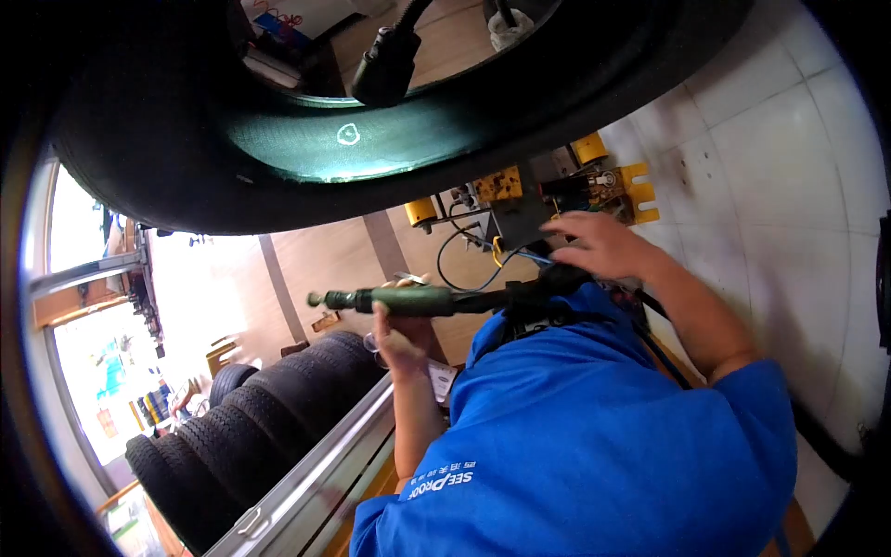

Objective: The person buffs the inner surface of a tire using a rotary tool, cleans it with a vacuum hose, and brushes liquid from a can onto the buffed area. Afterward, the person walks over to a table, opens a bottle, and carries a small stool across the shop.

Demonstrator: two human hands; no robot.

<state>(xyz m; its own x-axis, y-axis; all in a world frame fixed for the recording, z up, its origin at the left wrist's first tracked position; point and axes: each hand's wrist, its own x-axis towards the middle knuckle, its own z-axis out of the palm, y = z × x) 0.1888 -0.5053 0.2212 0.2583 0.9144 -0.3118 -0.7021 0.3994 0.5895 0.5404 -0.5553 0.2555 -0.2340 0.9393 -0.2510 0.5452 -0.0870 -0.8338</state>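
Observation:
My left hand point(401, 348) is wrapped round a green and black air grinder point(413, 299), which lies roughly level with its rounded tip pointing left. A black hose or sleeve runs from its rear toward my waist. My right hand point(603, 243) is raised over the waist side, its fingers apart and slightly blurred, with nothing visible in it. Above both hands hangs a large black tire point(306, 200). A white ring-shaped mark point(348, 135) stands on its lit inner surface. A black lamp head point(383, 70) hangs inside the tire's opening.
Several tires point(269, 408) stand in a row at the lower left, beside a metal rail point(316, 464). A machine with yellow parts point(501, 184) and a blue hose point(445, 274) is beyond my hands. White tiled floor point(770, 139) lies to the right.

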